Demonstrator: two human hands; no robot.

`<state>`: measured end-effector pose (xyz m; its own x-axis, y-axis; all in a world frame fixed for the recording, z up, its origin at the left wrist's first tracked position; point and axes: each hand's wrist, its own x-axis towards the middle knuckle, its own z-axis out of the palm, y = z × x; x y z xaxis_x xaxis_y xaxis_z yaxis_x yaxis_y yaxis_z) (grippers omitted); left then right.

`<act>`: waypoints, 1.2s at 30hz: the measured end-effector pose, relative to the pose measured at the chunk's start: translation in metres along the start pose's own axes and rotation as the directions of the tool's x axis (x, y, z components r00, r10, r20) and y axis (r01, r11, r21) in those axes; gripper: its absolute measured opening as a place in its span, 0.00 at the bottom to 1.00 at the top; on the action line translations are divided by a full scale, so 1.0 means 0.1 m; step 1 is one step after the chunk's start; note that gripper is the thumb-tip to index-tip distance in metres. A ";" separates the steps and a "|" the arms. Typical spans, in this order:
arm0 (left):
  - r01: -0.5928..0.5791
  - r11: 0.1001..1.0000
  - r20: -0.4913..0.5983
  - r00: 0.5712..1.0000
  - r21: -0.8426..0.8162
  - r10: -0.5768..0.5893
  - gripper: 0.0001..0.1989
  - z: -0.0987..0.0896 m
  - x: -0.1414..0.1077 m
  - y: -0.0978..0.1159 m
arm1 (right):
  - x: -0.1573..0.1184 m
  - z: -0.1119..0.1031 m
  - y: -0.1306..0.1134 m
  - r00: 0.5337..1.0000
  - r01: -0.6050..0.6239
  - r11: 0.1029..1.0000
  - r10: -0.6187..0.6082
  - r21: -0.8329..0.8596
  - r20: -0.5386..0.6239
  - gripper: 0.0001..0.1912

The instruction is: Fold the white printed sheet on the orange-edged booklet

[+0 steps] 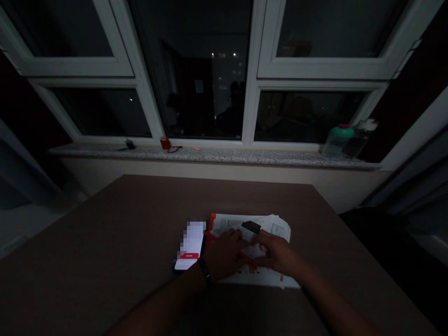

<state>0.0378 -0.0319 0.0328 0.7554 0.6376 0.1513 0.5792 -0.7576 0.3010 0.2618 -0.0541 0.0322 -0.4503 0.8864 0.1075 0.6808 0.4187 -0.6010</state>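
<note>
Both your left hand (pixel 224 255) and right hand (pixel 278 254) are over the printed papers (pixel 280 227), fingers curled around a small dark-and-white piece (pixel 250 228)! Lit phone (pixel 192 245) beside them, on the counter (pixel 140 214).

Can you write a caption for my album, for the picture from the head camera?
Two bare hands over white-and-orange printed papers, beside a lit phone on a brown wooden table.

Beneath the grip, the papers (pixel 257 279) are white with red-orange patches; beyond it, the sill (pixel 224 155) is speckled grey and the tabletop (pixel 140 210) plain dark brown.
</note>
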 end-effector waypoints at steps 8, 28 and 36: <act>0.005 0.999 -0.053 0.999 -0.031 -0.006 0.21 0.06 -0.02 -0.05 | 0.00 0.03 0.02 1.000 -0.029 1.000 0.029 0.002 -0.007 0.21; 0.185 0.982 -0.069 0.981 0.037 -0.182 0.25 0.17 -0.03 -0.08 | 0.01 0.04 -0.02 0.998 -0.060 0.996 0.060 -0.067 -0.004 0.20; 0.196 0.977 -0.090 0.978 0.082 -0.188 0.26 0.13 -0.02 -0.06 | 0.01 0.06 0.02 0.998 -0.069 0.996 0.070 -0.064 0.000 0.22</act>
<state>0.0367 -0.0302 0.0188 0.6021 0.7787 0.1763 0.7388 -0.6272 0.2465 0.2590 -0.0535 0.0265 -0.4017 0.9134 0.0656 0.7461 0.3680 -0.5549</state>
